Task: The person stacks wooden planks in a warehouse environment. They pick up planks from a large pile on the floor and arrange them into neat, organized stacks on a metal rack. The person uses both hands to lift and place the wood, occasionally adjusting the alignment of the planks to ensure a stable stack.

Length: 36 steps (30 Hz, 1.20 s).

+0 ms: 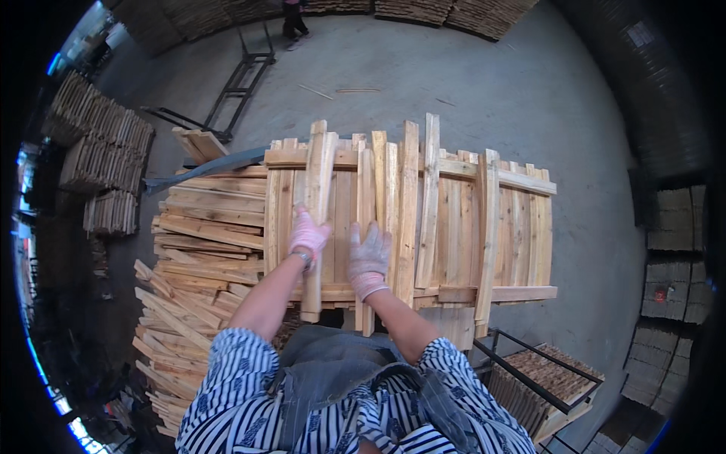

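In a pale pink-and-white glove, my left hand [308, 231] is closed on a wooden plank [321, 178] that stands lengthwise across the stack. My right hand [369, 257], also gloved, lies with its fingers stretched out on a narrower plank [366, 178] just to the right. Several more loose planks [408, 204] lie roughly parallel to these, farther right. Under them is a wide layer of boards side by side, crossed by a far batten [522, 182] and a near batten [525, 293]. The palm side of both hands is hidden.
A heap of loose planks [215, 216] lies at left, beside the layered boards. A black metal cart frame [240, 87] stands beyond. At lower right, a black metal frame [522, 371] stands by stacked wood [560, 367]. More stacks [110, 163] line the left; a person [294, 19] is far off.
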Tool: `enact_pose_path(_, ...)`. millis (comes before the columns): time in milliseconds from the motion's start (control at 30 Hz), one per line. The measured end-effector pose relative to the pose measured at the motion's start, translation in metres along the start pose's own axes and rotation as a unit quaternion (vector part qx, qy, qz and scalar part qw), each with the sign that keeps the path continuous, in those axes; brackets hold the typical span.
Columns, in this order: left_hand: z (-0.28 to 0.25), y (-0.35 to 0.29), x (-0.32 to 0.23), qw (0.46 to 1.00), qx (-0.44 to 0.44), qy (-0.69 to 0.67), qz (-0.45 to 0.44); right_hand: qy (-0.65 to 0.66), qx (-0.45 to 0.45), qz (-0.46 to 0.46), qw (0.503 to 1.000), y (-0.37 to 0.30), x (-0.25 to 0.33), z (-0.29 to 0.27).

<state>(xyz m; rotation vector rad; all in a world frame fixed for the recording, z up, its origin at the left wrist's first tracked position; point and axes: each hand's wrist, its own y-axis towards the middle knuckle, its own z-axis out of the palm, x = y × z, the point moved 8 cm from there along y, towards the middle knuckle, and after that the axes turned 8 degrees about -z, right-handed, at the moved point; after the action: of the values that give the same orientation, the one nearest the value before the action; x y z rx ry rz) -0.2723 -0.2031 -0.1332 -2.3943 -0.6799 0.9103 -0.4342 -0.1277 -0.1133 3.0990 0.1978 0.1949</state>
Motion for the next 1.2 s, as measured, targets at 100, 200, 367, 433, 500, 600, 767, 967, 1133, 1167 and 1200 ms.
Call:
enact_pose_path(100,-0.028,-0.005,0.012,0.999,-0.037,0.023,0.022,0.084,-0.001,0.069,0.994,0.004,-0.013,-0.006)
enact_pose_path(200,-0.056,0.021,0.049,0.986,-0.112,0.120,0.019,0.109,-0.049,0.098,0.988,0.014,-0.001,-0.027)
enact_pose_path(367,-0.064,0.020,0.049,0.997,0.016,-0.049,0.051,0.373,-0.065,0.108,0.919,0.017,-0.012,-0.037)
enact_pose_path(433,-0.069,0.015,0.068,0.999,0.034,-0.035,0.011,0.571,0.018,0.162,0.804,0.025,0.007,-0.024)
enact_pose_path(500,-0.060,0.026,0.087,0.997,0.024,-0.066,0.026,0.682,0.052,0.178,0.708,0.043,0.029,-0.034)
enact_pose_path(600,-0.047,0.036,0.082,0.984,0.100,-0.149,0.024,0.701,0.049,0.211,0.680,0.056,0.047,0.009)
enact_pose_path(767,-0.054,0.053,0.103,0.988,0.076,-0.137,0.009,0.519,0.130,0.225,0.814,0.076,0.118,0.059)
enact_pose_path(967,-0.046,0.068,0.126,0.983,0.045,-0.177,0.007,0.237,-0.063,0.147,0.958,0.062,0.008,-0.030)
enact_pose_path(1133,-0.032,0.065,0.114,0.976,0.093,-0.198,0.006,0.017,0.118,0.258,0.959,0.014,-0.082,-0.060)
enact_pose_path(1167,-0.038,0.060,0.108,0.980,0.091,-0.175,-0.002,0.035,0.124,0.267,0.955,0.014,-0.084,-0.062)
enact_pose_path(1200,-0.043,0.060,0.096,0.983,0.075,-0.170,-0.005,0.052,0.130,0.275,0.951,0.016,-0.088,-0.063)
